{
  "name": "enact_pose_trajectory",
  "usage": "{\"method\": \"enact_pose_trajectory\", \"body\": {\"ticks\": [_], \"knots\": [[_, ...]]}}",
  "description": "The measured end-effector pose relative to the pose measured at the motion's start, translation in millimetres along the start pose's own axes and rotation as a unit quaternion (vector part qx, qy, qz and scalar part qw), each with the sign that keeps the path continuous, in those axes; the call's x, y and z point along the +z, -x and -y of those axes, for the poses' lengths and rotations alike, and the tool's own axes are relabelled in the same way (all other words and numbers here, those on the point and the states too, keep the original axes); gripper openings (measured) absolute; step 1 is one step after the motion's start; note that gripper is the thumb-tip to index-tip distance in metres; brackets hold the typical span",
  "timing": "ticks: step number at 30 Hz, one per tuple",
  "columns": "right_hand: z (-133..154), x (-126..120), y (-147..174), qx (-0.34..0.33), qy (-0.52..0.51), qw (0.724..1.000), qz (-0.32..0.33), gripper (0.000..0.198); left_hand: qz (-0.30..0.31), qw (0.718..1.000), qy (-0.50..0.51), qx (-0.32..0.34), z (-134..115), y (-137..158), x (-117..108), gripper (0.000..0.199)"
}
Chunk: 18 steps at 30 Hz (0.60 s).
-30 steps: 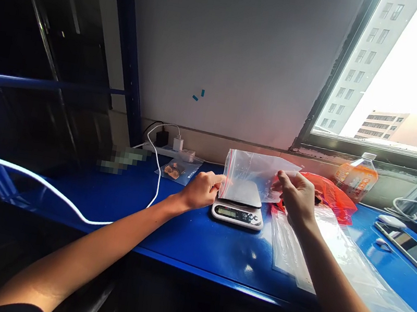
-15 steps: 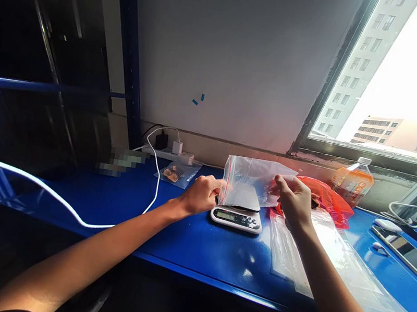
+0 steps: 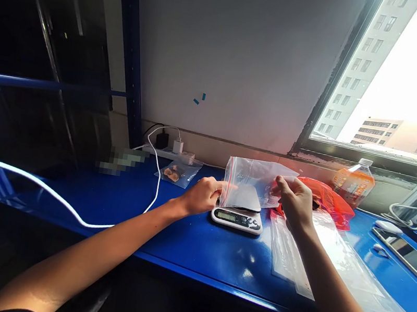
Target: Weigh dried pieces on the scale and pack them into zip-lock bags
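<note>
A clear zip-lock bag (image 3: 255,176) with a red line along its mouth is held up over a white digital kitchen scale (image 3: 238,220). My left hand (image 3: 202,196) is at the bag's mouth, fingers curled, its index finger reaching inside and showing through the plastic. My right hand (image 3: 296,199) pinches the opposite end between thumb and fingers. Nothing shows inside the bag besides the finger. Part of the scale's plate is seen through the film. Below my right wrist lies a stack of clear plastic bags (image 3: 320,253).
A red plastic bag (image 3: 337,205) with dark pieces lies behind my right hand, near an orange drink bottle (image 3: 355,182). Back left is a small bag of brown dried pieces (image 3: 174,173). A white cable (image 3: 157,185) crosses the blue table (image 3: 187,242). A phone (image 3: 410,256) lies far right.
My left index finger reaches slightly farther into the bag's mouth. The bag and my right hand stay nearly where they were; the whole view has shifted a little.
</note>
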State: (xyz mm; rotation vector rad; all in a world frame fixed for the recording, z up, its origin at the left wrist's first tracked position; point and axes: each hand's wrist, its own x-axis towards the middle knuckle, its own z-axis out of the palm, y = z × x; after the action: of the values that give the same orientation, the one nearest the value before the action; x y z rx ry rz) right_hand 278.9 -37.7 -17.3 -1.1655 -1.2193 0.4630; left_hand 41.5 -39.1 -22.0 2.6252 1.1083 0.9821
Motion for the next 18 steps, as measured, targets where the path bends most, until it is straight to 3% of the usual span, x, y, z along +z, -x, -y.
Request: {"method": "enact_pose_trajectory", "body": {"ticks": [7, 11, 18], "knots": [[-1.0, 0.1, -0.9, 0.001, 0.002, 1.000, 0.000, 0.031, -0.022, 1.000, -0.010, 0.017, -5.3, 1.4, -3.8, 0.060], [-0.4, 0.6, -0.1, 0.004, 0.001, 1.000, 0.000, 0.031, -0.012, 1.000, -0.004, 0.010, -7.1, 2.0, -3.9, 0.057], [2.8, -2.0, -0.4, 0.018, -0.015, 0.999, -0.026, 0.030, 0.051, 0.987, 0.152, -0.031, -9.1, 0.0, -5.4, 0.037]]}}
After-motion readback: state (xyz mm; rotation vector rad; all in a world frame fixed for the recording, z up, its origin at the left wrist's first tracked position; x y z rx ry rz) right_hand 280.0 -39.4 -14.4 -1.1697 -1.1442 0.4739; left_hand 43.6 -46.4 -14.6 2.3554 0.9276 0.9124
